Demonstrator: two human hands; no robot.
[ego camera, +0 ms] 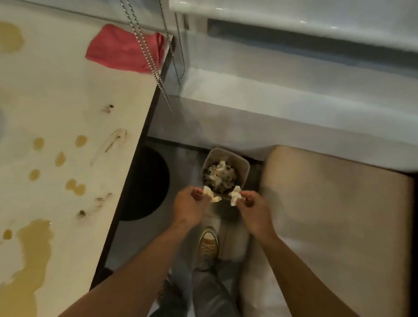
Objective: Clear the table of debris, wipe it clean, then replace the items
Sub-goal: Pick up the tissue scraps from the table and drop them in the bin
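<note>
while both my arms reach down over the floor, my left hand [187,207] pinches a crumpled tissue scrap [210,193] between thumb and fingers, and my right hand [252,210] pinches a second crumpled tissue [236,195] the same way. both scraps hang just above the near rim of a small grey waste bin [224,172] that stands on the floor at twelve o'clock from my hands, already holding a heap of white crumpled paper and dark bits. my tan sneaker [209,244] points toward the bin, just below my hands.

at nine o'clock lies the counter [65,131], its pale top blotched with yellowish puddles [32,240], smaller drops [75,187] and dark brown smears [113,141]. a pink cloth [119,52] lies bunched at the counter's far corner, at about eleven o'clock, with bead chains [148,58] hanging in front of it. a round black base [144,182] shows beneath the counter's edge. at three o'clock is a beige cushioned seat [337,215], close beside the bin. a white window sill [272,91] runs across the far side.
</note>
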